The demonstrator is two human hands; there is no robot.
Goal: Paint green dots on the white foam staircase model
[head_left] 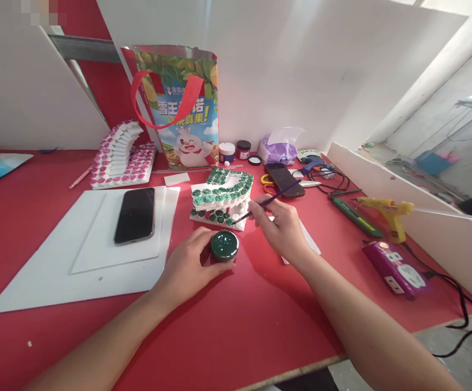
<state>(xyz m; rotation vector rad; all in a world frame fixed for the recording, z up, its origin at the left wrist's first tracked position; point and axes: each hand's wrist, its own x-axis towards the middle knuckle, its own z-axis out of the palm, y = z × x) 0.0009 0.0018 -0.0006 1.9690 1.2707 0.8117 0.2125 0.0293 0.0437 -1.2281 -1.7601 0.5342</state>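
Note:
My left hand (199, 255) is wrapped round a small open jar of dark green paint (225, 246). A thin dark paintbrush (274, 199) is pinched in my right hand (274, 220), its tip at the lower front edge of a white craft piece (222, 198). Rows of small rosettes cover that piece, many of them green, some at the lower right still white. The jar stands just in front of the piece, apart from it.
Behind are a gift bag (191, 119), a pink-and-white craft piece (118, 157), paint jars (227, 152) and purple tissues (279, 152). A phone (135, 215) lies on white boards (97, 282) at left; another phone (285, 180), a cutter (355, 216), a yellow glue gun (388, 212) and a purple device (396, 271) at right.

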